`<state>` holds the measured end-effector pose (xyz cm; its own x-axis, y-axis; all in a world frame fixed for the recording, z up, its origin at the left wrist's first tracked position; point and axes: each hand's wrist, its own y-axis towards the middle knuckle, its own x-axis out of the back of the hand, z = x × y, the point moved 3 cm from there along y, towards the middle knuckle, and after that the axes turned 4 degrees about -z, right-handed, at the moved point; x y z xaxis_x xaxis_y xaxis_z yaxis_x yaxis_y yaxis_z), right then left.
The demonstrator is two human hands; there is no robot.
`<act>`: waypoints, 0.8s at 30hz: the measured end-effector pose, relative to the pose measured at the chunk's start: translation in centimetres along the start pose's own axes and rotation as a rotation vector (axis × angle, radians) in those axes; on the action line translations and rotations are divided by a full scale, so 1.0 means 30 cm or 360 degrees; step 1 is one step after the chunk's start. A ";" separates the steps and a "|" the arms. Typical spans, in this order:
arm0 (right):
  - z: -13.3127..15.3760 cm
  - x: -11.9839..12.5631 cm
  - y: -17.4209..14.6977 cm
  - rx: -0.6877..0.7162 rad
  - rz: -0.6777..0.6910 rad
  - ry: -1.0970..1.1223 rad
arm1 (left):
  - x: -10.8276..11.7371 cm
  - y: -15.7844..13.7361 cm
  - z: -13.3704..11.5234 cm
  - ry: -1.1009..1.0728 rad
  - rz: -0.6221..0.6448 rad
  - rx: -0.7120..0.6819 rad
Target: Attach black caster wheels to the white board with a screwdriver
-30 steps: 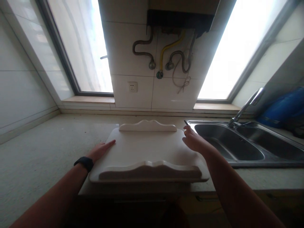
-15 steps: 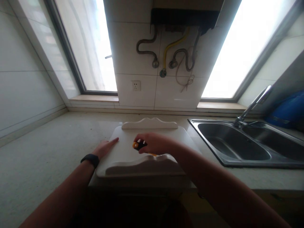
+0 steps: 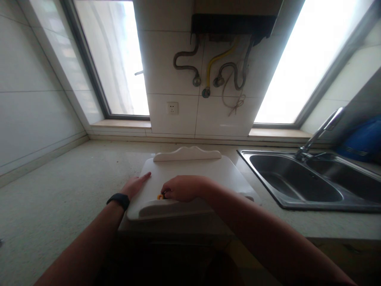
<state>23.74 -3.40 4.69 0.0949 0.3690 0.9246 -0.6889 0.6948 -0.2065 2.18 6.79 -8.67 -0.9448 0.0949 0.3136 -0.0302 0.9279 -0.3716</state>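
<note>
A white board (image 3: pixel 190 169) with a wavy-edged rail along its far side and another along its near side lies on the counter. At its left edge is my left hand (image 3: pixel 135 186), the thumb stretched over the top and the other fingers mostly hidden by the edge. My right hand (image 3: pixel 181 187) is closed around a small black-and-orange tool handle (image 3: pixel 160 196), just behind the near rail (image 3: pixel 172 208). Only the orange end and a little black show; the rest of the tool is hidden by the hand and forearm.
A double steel sink (image 3: pixel 294 178) with a chrome faucet (image 3: pixel 320 135) is set into the counter (image 3: pixel 74 190) at right. Behind are a tiled wall, a socket (image 3: pixel 172 108), and pipes (image 3: pixel 186 65) under a dark appliance. A blue object (image 3: pixel 363 139) stands far right.
My right hand has moved left and toward me with the tool handle, lower over the near rail. The view has shifted slightly; my left hand stays at the board's left edge.
</note>
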 end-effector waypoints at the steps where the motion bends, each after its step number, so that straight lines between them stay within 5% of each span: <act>1: -0.001 0.002 -0.017 0.0005 -0.0022 0.0000 | 0.000 -0.003 0.001 -0.0004 -0.0007 -0.0002; 8: -0.019 -0.002 -0.228 -0.0183 -0.0595 -0.0078 | -0.025 -0.026 0.027 -0.0132 -0.0038 -0.0051; 16: -0.115 -0.133 -0.347 -0.0491 -0.1283 -0.0171 | -0.104 -0.110 0.047 -0.0292 -0.0220 -0.0080; 24: -0.255 -0.152 -0.367 -0.0487 -0.1474 -0.0218 | -0.237 -0.298 0.075 -0.0795 -0.0002 0.0044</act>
<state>36.39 -8.03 0.30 0.4062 -0.4633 0.7876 -0.1665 0.8100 0.5623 8.43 -2.99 -9.55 -0.9854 -0.0966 -0.1404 -0.0334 0.9173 -0.3967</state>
